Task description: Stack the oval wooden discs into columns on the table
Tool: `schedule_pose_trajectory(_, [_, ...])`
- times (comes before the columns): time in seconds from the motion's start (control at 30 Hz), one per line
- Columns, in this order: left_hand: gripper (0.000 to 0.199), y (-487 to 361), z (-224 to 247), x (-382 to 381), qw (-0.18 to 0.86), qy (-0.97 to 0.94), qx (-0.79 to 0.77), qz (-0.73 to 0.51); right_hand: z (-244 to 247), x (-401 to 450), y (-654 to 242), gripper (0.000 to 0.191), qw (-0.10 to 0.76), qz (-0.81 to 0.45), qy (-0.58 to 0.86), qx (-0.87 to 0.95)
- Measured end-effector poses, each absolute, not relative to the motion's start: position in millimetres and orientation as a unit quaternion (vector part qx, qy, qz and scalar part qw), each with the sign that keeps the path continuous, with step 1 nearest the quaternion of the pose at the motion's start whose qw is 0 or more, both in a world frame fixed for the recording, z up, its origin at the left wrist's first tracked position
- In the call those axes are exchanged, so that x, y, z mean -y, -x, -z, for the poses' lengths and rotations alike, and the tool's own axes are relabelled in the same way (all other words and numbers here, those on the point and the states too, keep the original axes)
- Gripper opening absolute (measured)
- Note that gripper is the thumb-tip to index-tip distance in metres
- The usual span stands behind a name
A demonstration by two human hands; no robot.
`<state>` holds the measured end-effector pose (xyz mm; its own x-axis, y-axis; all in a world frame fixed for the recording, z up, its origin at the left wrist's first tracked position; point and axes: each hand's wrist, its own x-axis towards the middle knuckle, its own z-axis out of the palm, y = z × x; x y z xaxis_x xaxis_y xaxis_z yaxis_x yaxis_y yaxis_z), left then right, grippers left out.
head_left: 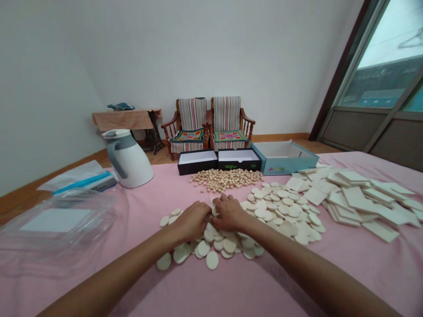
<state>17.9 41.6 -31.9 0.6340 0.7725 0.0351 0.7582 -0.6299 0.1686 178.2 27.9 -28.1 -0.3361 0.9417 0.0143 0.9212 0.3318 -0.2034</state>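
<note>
My left hand (197,220) and my right hand (230,213) meet over a spread of pale round wooden discs (212,260) on the pink cloth. Between my fingertips a pale wooden disc (214,207) shows its edge, with the curled fingers of my right hand around it. The left fingers are bent and pressed together, and what lies inside them is hidden. More discs (280,204) are heaped to the right of my right hand. Just beyond both hands lies a pile of small wooden beads or cubes (228,178).
Behind the small pieces stand two black boxes (197,167) and a light blue box (291,167). Flat wooden squares (360,198) are piled at right. A white and grey jug (134,163), a blue-edged package (86,182) and clear plastic packaging (59,220) are at left on the pink cloth (211,295).
</note>
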Motion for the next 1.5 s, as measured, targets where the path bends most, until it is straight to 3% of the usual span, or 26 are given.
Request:
schedule_pose_trajectory(0.17, [0.027, 2, 17, -33, 0.063, -0.886, -0.452, -0.077, 22, -32, -189, 0.051, 0.145, -0.159, 0.514, 0.830])
schedule_pose_trajectory(0.27, [0.029, -4, 11, -36, 0.063, -0.880, -0.458, -0.111, 19, -52, -238, 0.039, 0.198, -0.092, 0.592, 0.776])
schedule_pose_trajectory(0.43, [0.026, -56, 15, -53, 0.109, -0.919, -0.360, -0.117, 25, -83, -328, 0.053, 0.096, -0.005, 0.754, 0.650])
schedule_pose_trajectory(0.53, [0.038, -105, 24, -67, 0.100, -0.944, -0.297, -0.105, 37, -88, -352, 0.058, 0.044, -0.017, 0.772, 0.634])
schedule_pose_trajectory(0.73, [0.052, -184, 45, -94, 0.085, -0.946, -0.292, -0.115, 51, -82, -350, 0.050, 0.044, -0.020, 0.750, 0.660])
schedule_pose_trajectory(0.8, [0.047, -192, 49, -98, 0.085, -0.943, -0.301, -0.111, 50, -78, -344, 0.047, 0.045, -0.028, 0.748, 0.662])
schedule_pose_trajectory(0.97, [0.026, -168, 51, -94, 0.068, -0.941, -0.317, -0.095, 46, -71, -319, 0.043, 0.065, -0.045, 0.725, 0.684])
schedule_pose_trajectory(1.3, [0.021, -91, 35, -69, 0.055, -0.942, -0.330, -0.034, 44, -47, -246, 0.034, 0.083, -0.052, 0.624, 0.775])
schedule_pose_trajectory(1.5, [0.016, -50, 16, -62, 0.074, -0.949, -0.305, 0.019, 37, -34, -212, 0.039, 0.082, -0.098, 0.556, 0.821])
